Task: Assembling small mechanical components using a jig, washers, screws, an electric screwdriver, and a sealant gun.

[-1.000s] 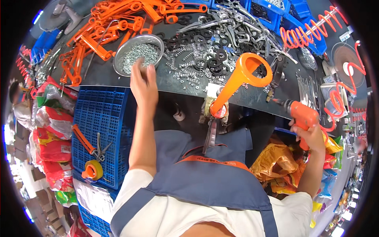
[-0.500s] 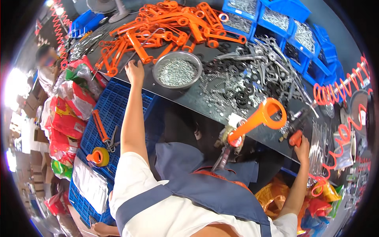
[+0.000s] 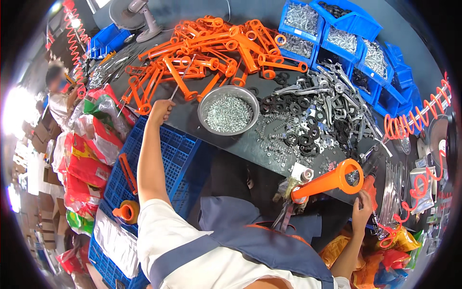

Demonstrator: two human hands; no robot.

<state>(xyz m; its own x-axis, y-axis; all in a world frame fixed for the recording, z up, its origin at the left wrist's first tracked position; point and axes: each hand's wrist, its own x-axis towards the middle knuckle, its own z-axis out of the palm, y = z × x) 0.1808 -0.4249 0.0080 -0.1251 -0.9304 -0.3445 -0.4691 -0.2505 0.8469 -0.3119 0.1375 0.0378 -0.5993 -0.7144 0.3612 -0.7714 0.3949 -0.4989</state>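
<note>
My left hand (image 3: pixel 161 111) is closed round one end of a thin metal rod (image 3: pixel 183 81), which slants up over the pile of orange tubular handles (image 3: pixel 207 48). Beside that hand is a metal bowl (image 3: pixel 203 111) full of small shiny parts. My right hand (image 3: pixel 362 212) has its fingers apart, just below the ringed end of an orange tubular handle (image 3: pixel 320 187). That handle sits tilted on a fixture (image 3: pixel 301 172) at the bench's near edge. Close to my right fingers, partly hidden, is a red-gripped power tool (image 3: pixel 369 185).
Loose springs, black rings and grey metal levers (image 3: pixel 337 91) cover the bench's right half. Blue bins (image 3: pixel 301 33) of small parts stand behind. Red coiled hoses (image 3: pixel 416 118) hang at the right. A blue crate (image 3: pixel 168 149) lies left, near red bags (image 3: pixel 86 159). A person (image 3: pixel 60 96) stands far left.
My left hand has lifted the end of a thin rod from the pile's edge. My right hand has come off the red power tool and moved left and nearer. The view has shifted.
</note>
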